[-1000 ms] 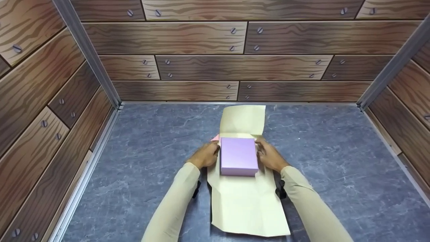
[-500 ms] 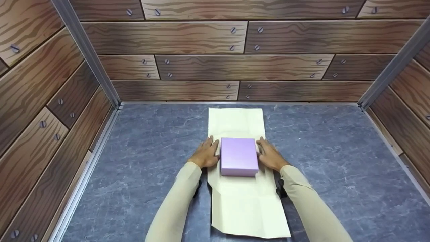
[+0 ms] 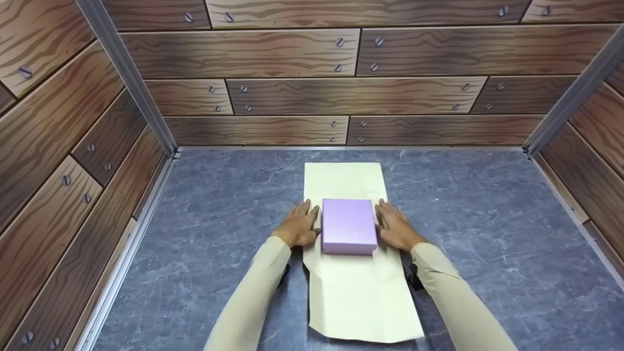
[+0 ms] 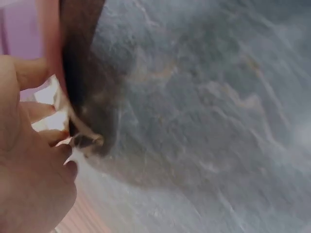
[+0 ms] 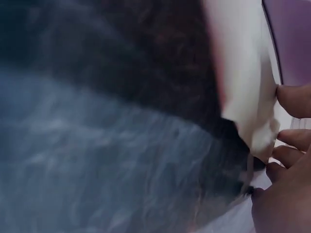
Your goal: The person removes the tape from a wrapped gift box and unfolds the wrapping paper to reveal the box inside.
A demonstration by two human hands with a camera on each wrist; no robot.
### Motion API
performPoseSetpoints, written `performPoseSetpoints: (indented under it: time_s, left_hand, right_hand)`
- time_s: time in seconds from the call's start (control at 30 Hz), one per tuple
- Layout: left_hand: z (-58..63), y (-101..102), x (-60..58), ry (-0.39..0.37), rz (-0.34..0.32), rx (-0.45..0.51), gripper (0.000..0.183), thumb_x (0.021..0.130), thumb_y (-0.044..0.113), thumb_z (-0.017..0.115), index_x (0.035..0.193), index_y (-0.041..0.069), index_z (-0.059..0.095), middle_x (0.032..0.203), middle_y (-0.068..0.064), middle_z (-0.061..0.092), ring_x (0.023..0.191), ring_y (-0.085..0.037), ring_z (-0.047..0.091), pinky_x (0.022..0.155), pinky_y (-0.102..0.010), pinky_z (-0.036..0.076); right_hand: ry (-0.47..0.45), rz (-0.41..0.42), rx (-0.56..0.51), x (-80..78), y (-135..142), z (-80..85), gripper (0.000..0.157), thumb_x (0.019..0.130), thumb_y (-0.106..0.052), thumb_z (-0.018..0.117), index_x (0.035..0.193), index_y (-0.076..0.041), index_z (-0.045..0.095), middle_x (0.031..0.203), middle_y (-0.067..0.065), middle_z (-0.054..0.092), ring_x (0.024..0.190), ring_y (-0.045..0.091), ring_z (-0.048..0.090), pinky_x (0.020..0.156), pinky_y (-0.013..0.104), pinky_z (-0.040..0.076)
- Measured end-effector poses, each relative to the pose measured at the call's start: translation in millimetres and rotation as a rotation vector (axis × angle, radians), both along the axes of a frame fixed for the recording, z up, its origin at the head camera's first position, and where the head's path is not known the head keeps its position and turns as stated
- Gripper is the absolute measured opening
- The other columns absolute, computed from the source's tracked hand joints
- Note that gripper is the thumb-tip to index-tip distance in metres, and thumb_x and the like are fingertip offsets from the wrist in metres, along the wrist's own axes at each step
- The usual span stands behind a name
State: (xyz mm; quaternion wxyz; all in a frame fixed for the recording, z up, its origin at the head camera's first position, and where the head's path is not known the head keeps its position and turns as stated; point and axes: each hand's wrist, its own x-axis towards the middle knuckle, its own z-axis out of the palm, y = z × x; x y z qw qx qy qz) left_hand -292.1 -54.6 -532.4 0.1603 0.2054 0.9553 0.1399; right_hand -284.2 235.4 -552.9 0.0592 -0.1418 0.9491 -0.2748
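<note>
A lilac box sits on a long creased sheet of cream paper. My left hand lies along the paper's left side with its fingers extended and the thumb beside the box. On the other side, my right hand mirrors it, fingers pointing away from me over the paper's right edge. In the left wrist view the paper edge curls a little at the fingertips. The right wrist view shows a crumpled paper edge by the fingers, with a strip of the purple box behind.
The dark blue marbled tabletop spreads around the paper. Walls printed like wooden planks rise at the back and both sides, with metal rails in the corners. The paper's near end is slightly raised at its left edge.
The far end of the paper was lifted and curled; now it lies spread out behind the box. My left hand's curled fingers have straightened onto the paper. The box has stayed in place.
</note>
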Motion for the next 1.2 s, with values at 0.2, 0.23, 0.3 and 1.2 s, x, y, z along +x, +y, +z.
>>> performPoseSetpoints:
  time_s: [0.2, 0.23, 0.3, 1.2]
  left_hand:
    - [4.8, -10, 22.4, -0.083, -0.039, 0.070, 0.074, 0.099, 0.035, 0.059, 0.159, 0.004, 0.029, 0.167, -0.012, 0.018, 0.155, -0.029, 0.012, 0.125, -0.045, 0.011]
    - [5.0, -11, 26.5, -0.096, -0.046, 0.077, 0.076, 0.097, 0.035, 0.061, 0.159, 0.004, 0.029, 0.167, -0.011, 0.018, 0.155, -0.028, 0.012, 0.125, -0.046, 0.011]
    - [4.6, -13, 34.5, -0.115, -0.058, 0.085, 0.080, 0.095, 0.037, 0.066, 0.158, 0.004, 0.030, 0.167, -0.011, 0.019, 0.155, -0.027, 0.013, 0.125, -0.045, 0.012]
    - [-5.8, -26, 70.5, -0.019, -0.155, 0.021, 0.128, 0.066, 0.067, 0.085, 0.160, 0.005, 0.024, 0.168, -0.013, 0.015, 0.155, -0.029, 0.012, 0.125, -0.045, 0.009]
  right_hand:
    - [0.013, 0.080, -0.017, 12.1, 2, 10.8, 0.048, 0.093, -0.003, 0.058, 0.136, 0.018, 0.051, 0.151, 0.035, 0.038, 0.144, 0.051, 0.028, 0.120, 0.061, 0.015]
    - [-0.004, 0.097, -0.018, 14.3, 4, 13.6, 0.046, 0.093, -0.004, 0.058, 0.134, 0.018, 0.052, 0.150, 0.035, 0.039, 0.143, 0.052, 0.029, 0.120, 0.061, 0.016]
    - [-0.056, 0.130, -0.032, 18.8, 6, 18.8, 0.046, 0.092, -0.004, 0.060, 0.132, 0.018, 0.054, 0.150, 0.035, 0.038, 0.142, 0.053, 0.030, 0.119, 0.062, 0.019]
    - [-0.134, 0.302, 0.122, 67.3, 21, 26.2, 0.127, 0.055, -0.035, 0.098, 0.148, 0.018, 0.030, 0.157, 0.041, 0.017, 0.146, 0.055, 0.017, 0.115, 0.071, 0.005]
